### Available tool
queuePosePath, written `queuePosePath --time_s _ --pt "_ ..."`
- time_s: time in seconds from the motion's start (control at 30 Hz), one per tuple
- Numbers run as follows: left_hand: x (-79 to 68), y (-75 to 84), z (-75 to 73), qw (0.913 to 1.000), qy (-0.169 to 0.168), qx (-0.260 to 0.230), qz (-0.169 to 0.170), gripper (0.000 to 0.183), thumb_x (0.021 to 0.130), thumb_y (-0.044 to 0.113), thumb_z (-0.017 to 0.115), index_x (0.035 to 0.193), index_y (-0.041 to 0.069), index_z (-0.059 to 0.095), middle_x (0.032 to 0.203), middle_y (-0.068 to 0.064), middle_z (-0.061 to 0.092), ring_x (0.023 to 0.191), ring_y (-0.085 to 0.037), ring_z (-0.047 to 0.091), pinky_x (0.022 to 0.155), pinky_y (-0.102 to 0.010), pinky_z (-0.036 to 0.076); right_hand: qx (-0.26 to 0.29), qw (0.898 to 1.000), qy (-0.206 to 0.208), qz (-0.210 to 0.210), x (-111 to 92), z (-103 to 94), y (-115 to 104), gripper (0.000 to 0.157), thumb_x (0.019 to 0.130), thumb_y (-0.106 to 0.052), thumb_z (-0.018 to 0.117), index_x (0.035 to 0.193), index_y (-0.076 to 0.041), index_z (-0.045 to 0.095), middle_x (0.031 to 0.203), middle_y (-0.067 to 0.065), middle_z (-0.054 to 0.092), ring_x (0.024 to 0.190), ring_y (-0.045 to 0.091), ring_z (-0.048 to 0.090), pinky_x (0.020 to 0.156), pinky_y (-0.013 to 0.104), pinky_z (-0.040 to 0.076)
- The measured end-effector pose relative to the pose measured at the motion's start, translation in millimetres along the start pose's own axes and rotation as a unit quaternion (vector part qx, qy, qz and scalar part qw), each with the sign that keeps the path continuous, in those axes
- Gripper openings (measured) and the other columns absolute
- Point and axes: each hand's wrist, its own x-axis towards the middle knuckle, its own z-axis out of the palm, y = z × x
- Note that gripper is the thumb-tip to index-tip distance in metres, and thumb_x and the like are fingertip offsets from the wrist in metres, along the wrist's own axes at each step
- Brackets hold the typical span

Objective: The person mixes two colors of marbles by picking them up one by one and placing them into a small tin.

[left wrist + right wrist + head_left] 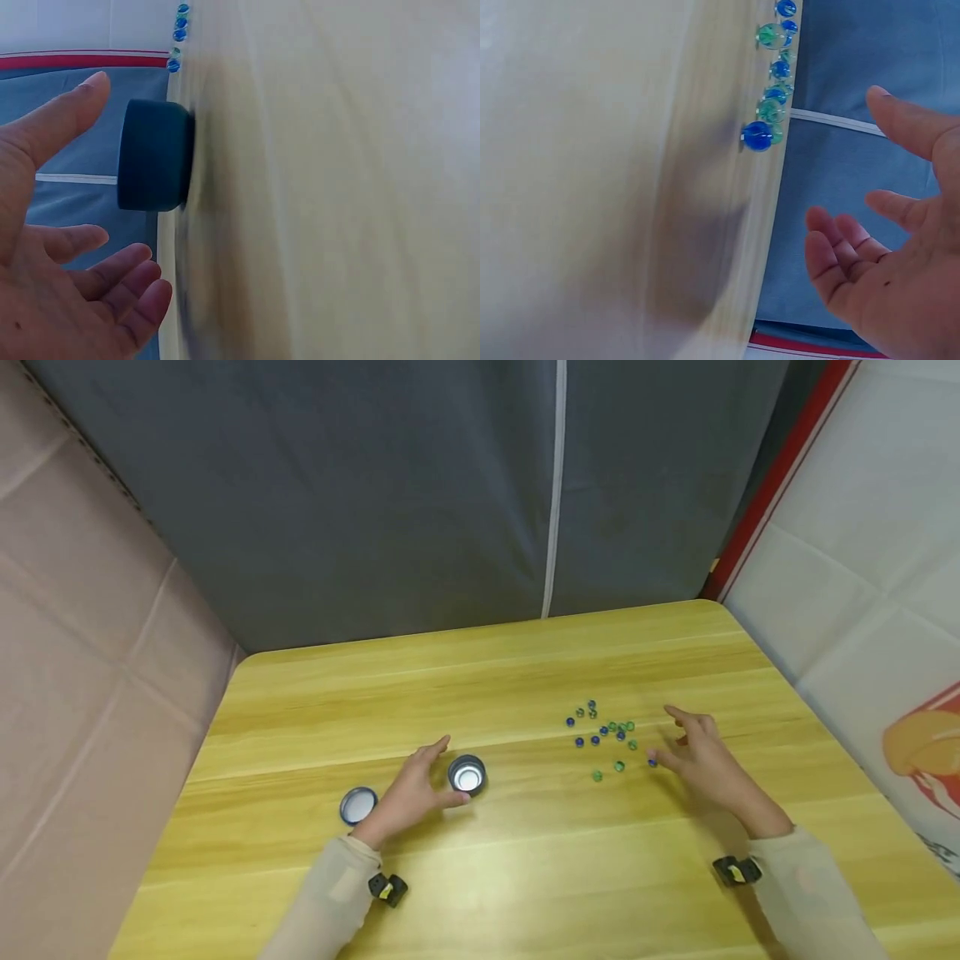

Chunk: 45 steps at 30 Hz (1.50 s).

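A small dark round jar [467,775] with a shiny inside stands upright on the table, its mouth facing up. Around its left side my left hand [416,795] is spread, thumb and fingers apart; the left wrist view shows a gap between the hand and the jar [155,155]. Several blue and green glass marbles [595,740] lie scattered to the right of the jar. Over their right edge hovers my right hand [705,760], thumb and fingers parted with nothing between them. A blue marble [757,136] is the nearest one to it, by the thumb tip in the head view.
A round lid [358,806] with a pale inside lies left of the jar, close to the left wrist. The wooden table [525,877] ends at a grey curtain [375,502], with pale panels on both sides.
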Motion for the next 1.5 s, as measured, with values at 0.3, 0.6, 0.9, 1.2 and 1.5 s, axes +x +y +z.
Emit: queuePosePath --time_s 0.3,0.6,0.9,1.2,1.5 --pt "-2.4 -3.3 6.1 1.0000 -0.004 0.005 -0.002 0.102 0.063 0.036 0.083 0.145 0.014 0.028 0.138 -0.010 0.044 0.127 -0.030 0.038 0.104 -0.051 0.034 0.003 1.000 -0.013 0.004 -1.0 7.0 11.0 0.073 0.088 -0.028 0.062 0.140 0.006 0.025 0.115 0.026 0.028 0.086 0.025 0.037 0.060 0.024 0.036" --pt "1.7 -8.1 6.1 0.9998 -0.015 -0.009 -0.002 0.097 0.065 0.033 0.083 0.144 0.013 0.030 0.130 -0.006 0.048 0.121 -0.027 0.044 0.102 -0.048 0.038 0.002 1.000 -0.020 -0.006 1.0 14.2 21.8 0.052 0.086 -0.021 0.064 0.123 0.010 0.046 0.086 0.012 0.041 0.077 0.020 0.037 0.060 0.024 0.032" --pt "4.2 -10.4 7.1 0.9996 -0.018 -0.017 -0.014 0.088 0.064 0.032 0.083 0.139 0.017 0.039 0.129 -0.003 0.048 0.119 -0.026 0.045 0.100 -0.045 0.040 0.003 1.000 -0.024 -0.003 3.0 15.2 24.0 0.038 0.086 -0.015 0.063 0.114 0.008 0.051 0.087 0.011 0.044 0.079 0.020 0.040 0.063 0.024 0.034" --pt "7.0 -10.3 9.9 1.0000 -0.003 0.005 -0.003 0.075 0.063 0.031 0.084 0.129 0.015 0.052 0.120 -0.004 0.051 0.112 -0.024 0.047 0.095 -0.045 0.042 -0.010 0.999 -0.034 0.001 5.6 17.7 26.7 0.027 0.087 -0.013 0.061 0.108 0.003 0.058 0.081 0.006 0.047 0.075 0.017 0.041 0.059 0.024 0.034" --pt "8.0 -10.7 12.4 0.9999 0.011 0.013 -0.003 0.071 0.063 0.030 0.083 0.126 0.012 0.054 0.118 -0.005 0.051 0.109 -0.024 0.048 0.093 -0.045 0.043 -0.027 0.999 -0.040 0.006 7.6 20.2 24.3 0.021 0.088 -0.011 0.058 0.106 0.001 0.060 0.080 0.005 0.048 0.072 0.017 0.041 0.059 0.027 0.034"
